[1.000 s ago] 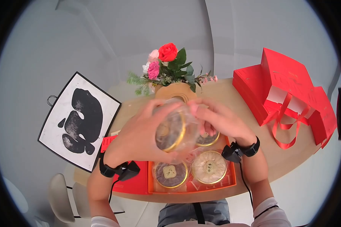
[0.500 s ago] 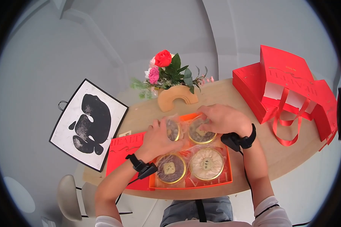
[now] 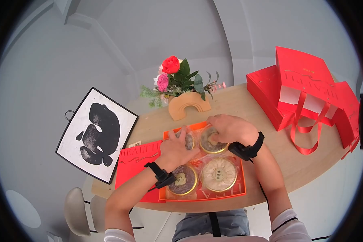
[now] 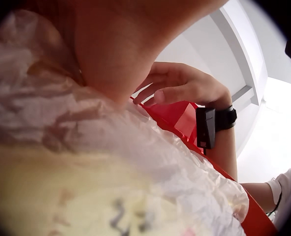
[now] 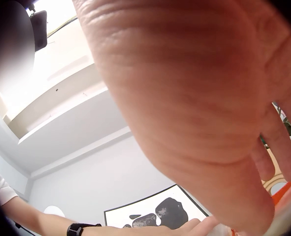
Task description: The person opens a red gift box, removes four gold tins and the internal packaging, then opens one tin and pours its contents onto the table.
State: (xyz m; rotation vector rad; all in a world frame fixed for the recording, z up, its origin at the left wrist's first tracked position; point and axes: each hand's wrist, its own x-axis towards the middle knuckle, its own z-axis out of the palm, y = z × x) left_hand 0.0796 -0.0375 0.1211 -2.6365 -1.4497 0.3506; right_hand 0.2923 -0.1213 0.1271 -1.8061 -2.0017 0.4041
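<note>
An orange-rimmed box (image 3: pixel 201 197) holds several round packages with gold rims in crinkled clear wrap. My left hand (image 3: pixel 175 153) rests with spread fingers on the back-left package (image 3: pixel 189 141), partly covering it. On the back-right package (image 3: pixel 212 146) lies the thumb of my right hand (image 3: pixel 234 128), whose other fingers reach over the box's back edge. At the front are a dark package (image 3: pixel 186 186) and a pale one (image 3: pixel 218 173) with a round label. Wrap (image 4: pixel 96 123) fills much of the left wrist view, with my right hand (image 4: pixel 184 86) beyond, its fingers extended.
A red lid (image 3: pixel 137 161) lies left of the box, beside a framed black-and-white picture (image 3: pixel 109 133). Flowers (image 3: pixel 170 64) in a tan arched vase (image 3: pixel 189 104) stand behind. Red bags (image 3: pixel 304 68) with ribbon handles stand at the right; a chair (image 3: pixel 76 209) is at the lower left.
The round package that my left hand held above the box now lies in its back-left part. Both hands have come down onto the back packages, and the left has shifted slightly since half a second ago.
</note>
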